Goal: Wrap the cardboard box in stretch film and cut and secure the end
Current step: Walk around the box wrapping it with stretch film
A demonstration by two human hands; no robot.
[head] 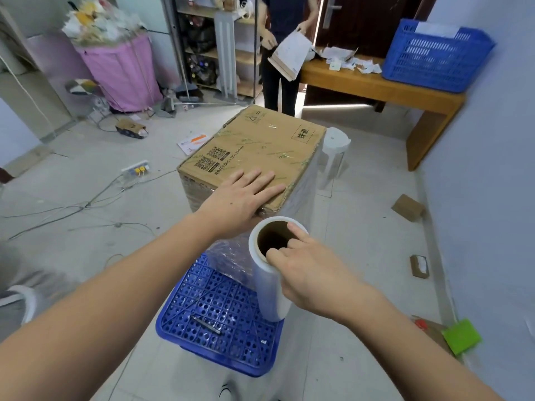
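A brown cardboard box (pixel 260 146) stands on an upturned blue plastic crate (pixel 220 319) in the middle of the floor; clear stretch film covers its side walls. My left hand (pixel 243 195) lies flat on the box's near top edge, fingers straight. My right hand (pixel 307 270) holds the upright stretch film roll (pixel 267 285) at its top, with fingers hooked into the cardboard core. Film runs from the roll to the box's near side. A dark slim tool, perhaps a cutter (pixel 205 324), lies on the crate.
Another person (pixel 282 39) stands behind the box holding cardboard, beside a wooden bench (pixel 405 91) with a blue basket (pixel 434 53). A white stool (pixel 335 151) stands right of the box. Cables and a power strip (pixel 136 169) lie on the left floor; small boxes lie at right.
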